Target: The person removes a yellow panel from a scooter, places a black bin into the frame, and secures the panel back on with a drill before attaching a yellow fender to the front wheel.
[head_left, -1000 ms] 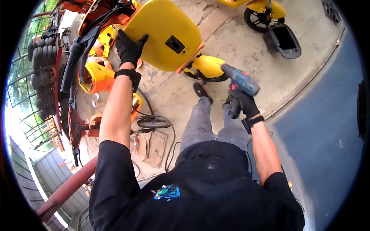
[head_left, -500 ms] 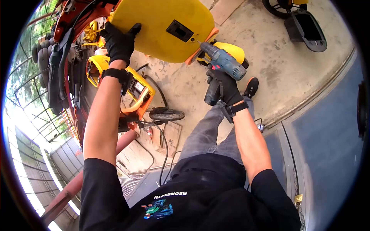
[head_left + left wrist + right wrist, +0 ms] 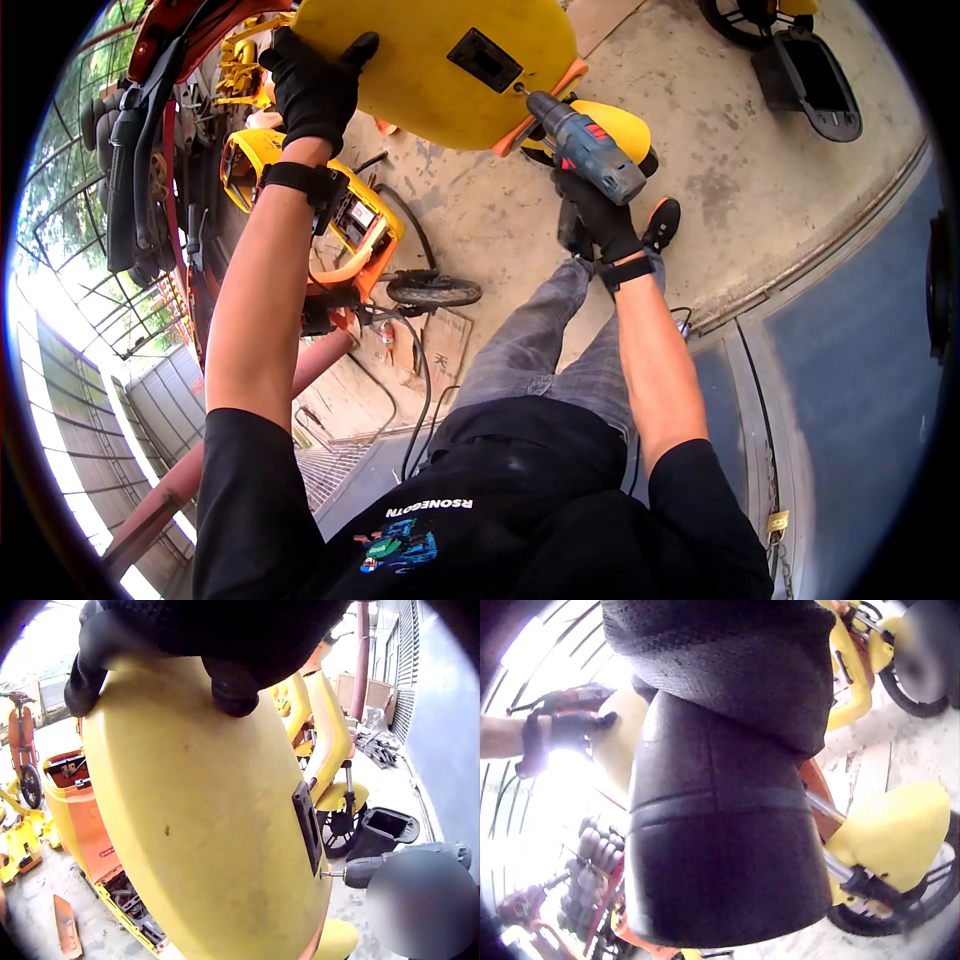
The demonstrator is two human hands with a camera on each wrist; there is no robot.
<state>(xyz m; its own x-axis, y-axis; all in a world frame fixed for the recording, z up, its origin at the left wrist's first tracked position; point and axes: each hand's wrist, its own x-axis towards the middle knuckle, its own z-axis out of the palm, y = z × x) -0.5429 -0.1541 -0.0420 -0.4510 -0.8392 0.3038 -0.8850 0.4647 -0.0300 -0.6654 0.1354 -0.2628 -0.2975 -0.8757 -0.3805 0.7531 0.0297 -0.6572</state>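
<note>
The black-gloved left hand (image 3: 315,95) holds the edge of a large yellow scooter panel (image 3: 420,60), its thumb spread over the face. In the left wrist view, the fingers bend over the panel's far edge. Lower down, a black rectangular recess (image 3: 306,829) is set in the panel. My right hand (image 3: 600,215), also gloved, grips a cordless drill (image 3: 590,150) by its handle. The drill's bit (image 3: 331,874) points at the panel beside the recess, its tip right at a small hole. In the right wrist view, the drill's dark battery base (image 3: 727,862) fills the middle.
A yellow front fender (image 3: 615,130) and wheel sit below the panel. Another yellow-orange scooter body (image 3: 345,220) stands at left above a loose-looking wheel (image 3: 433,291). A black open bin (image 3: 815,80) is on the floor at right. Cables (image 3: 425,370) run near the legs.
The drill in my right hand has moved left and up to the panel, its bit now at the hole beside the recess. My left hand keeps its hold as the head view shifts.
</note>
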